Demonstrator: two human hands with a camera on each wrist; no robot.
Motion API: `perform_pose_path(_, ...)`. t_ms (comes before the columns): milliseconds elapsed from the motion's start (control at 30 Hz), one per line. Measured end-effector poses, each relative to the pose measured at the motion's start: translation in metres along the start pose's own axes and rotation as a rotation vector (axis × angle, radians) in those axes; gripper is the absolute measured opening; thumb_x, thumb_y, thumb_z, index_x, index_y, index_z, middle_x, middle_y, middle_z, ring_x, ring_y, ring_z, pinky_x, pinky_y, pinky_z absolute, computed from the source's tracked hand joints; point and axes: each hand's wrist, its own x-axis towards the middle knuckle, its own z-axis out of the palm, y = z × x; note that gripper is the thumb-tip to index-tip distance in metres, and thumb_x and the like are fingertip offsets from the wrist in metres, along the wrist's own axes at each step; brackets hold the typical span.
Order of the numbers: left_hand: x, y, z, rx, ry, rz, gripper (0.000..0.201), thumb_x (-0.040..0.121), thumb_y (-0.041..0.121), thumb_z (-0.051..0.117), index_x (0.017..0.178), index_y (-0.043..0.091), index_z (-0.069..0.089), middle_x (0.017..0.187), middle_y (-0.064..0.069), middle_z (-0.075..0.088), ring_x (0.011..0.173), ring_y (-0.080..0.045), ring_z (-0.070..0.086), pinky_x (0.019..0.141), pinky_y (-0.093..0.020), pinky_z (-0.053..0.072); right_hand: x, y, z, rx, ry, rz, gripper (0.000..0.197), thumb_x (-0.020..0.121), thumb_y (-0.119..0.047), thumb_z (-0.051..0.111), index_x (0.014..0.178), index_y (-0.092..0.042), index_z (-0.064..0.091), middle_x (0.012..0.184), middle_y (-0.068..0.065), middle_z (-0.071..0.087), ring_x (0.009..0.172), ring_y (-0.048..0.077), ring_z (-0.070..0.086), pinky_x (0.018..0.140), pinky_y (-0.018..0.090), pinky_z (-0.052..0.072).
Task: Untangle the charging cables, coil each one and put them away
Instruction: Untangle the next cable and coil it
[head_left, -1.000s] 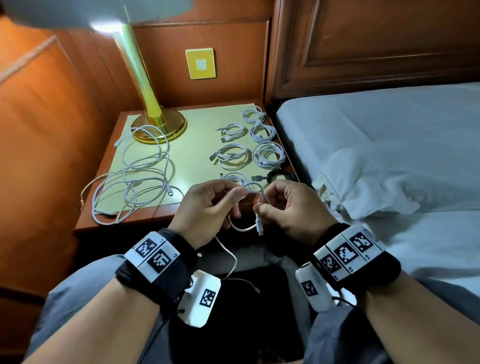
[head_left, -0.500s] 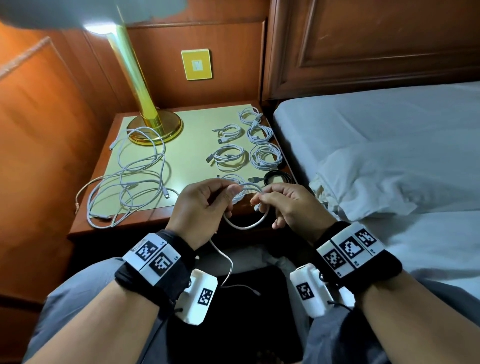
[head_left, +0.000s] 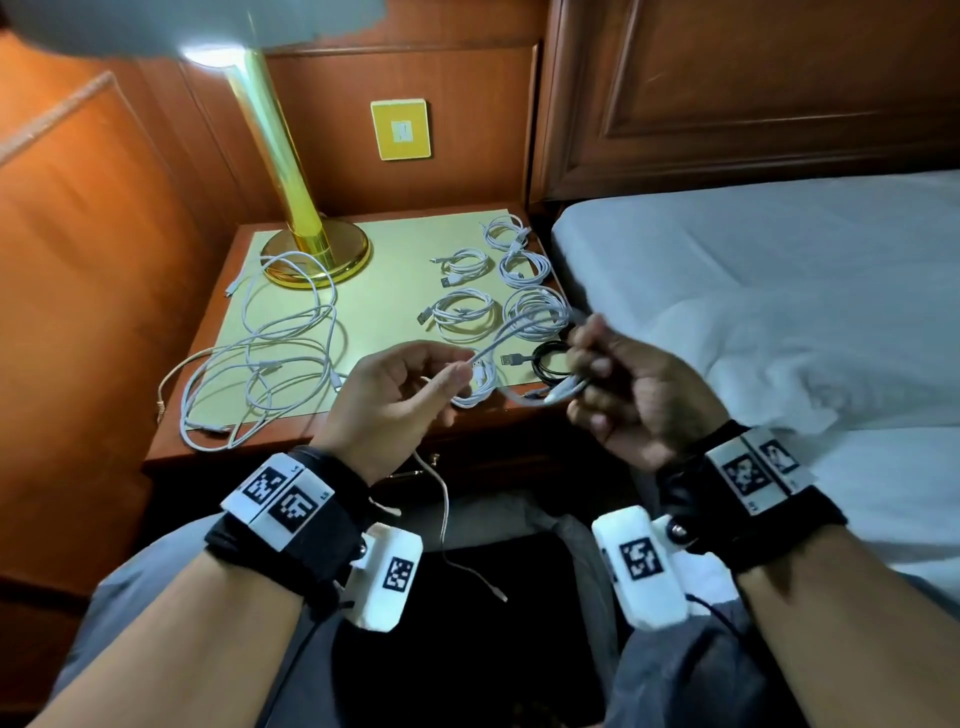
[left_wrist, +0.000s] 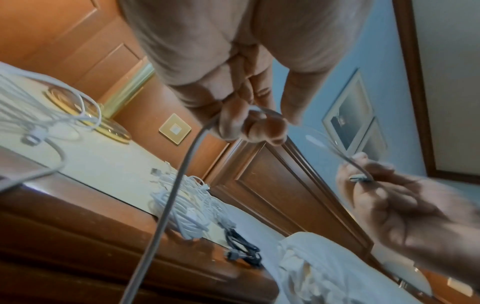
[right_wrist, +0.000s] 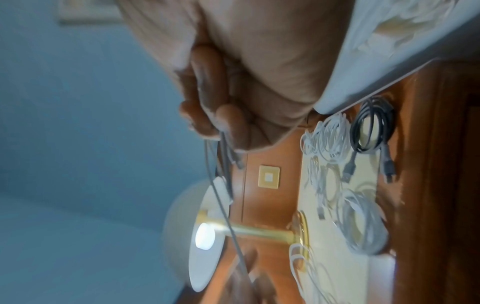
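I hold one white charging cable (head_left: 519, 332) stretched between both hands above the front edge of the nightstand (head_left: 395, 306). My left hand (head_left: 457, 371) pinches it between thumb and fingers, and its tail (head_left: 444, 519) hangs down over my lap. My right hand (head_left: 582, 364), blurred, grips the other end with its plug (head_left: 563, 388). The left wrist view shows my left fingertips (left_wrist: 259, 125) closed on the cable (left_wrist: 171, 201). In the right wrist view two strands (right_wrist: 226, 162) run from my curled fingers (right_wrist: 221, 121). A loose tangle of white cables (head_left: 260, 364) lies on the nightstand's left side.
Several coiled white cables (head_left: 462, 314) and one coiled black cable (head_left: 548, 358) lie on the nightstand's right side. A brass lamp base (head_left: 317, 254) stands at the back left. The bed with a white pillow (head_left: 779, 353) is to the right.
My hands have moved apart. The right hand pulled up and to the right, and the small loop between the hands is drawn out into a long strand.
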Motion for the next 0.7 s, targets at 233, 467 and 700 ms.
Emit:
perform_pose_path(233, 0.001, -0.011, -0.023, 0.113, 0.175, 0.017, 0.017, 0.087, 0.006, 0.072, 0.086, 0.022, 0.068, 0.080, 0.005, 0.069, 0.057, -0.021, 0.056, 0.054, -0.028, 0.046, -0.008, -0.035, -0.028, 0.117, 0.150, -0.212, 0.032, 0.101, -0.037, 0.047, 0.077, -0.024, 0.064, 0.062, -0.010, 0.055, 0.030, 0.004, 0.023, 0.043, 0.016, 0.028)
perform_pose_path(467, -0.021, -0.003, 0.006, 0.356, -0.174, 0.164, 0.033, 0.086, -0.006, 0.066, 0.095, 0.023, 0.078, 0.088, 0.013, 0.077, 0.084, 0.000, 0.072, 0.083, -0.016, 0.054, -0.015, 0.004, -0.004, -0.596, 0.137, -0.454, 0.024, 0.091, -0.030, 0.060, 0.087, -0.009, 0.071, 0.082, 0.010, 0.075, 0.035, 0.015, 0.040, 0.038, 0.023, 0.035)
perform_pose_path(700, -0.018, 0.001, 0.014, 0.209, -0.078, 0.264, 0.007, 0.089, 0.014, 0.074, 0.093, 0.018, 0.070, 0.084, 0.011, 0.072, 0.078, -0.010, 0.068, 0.075, -0.029, 0.055, -0.020, 0.016, 0.009, -0.746, -0.025, -0.223, 0.023, 0.101, -0.005, 0.051, 0.093, 0.014, 0.060, 0.082, 0.026, 0.067, 0.035, -0.002, 0.052, 0.039, 0.005, 0.035)
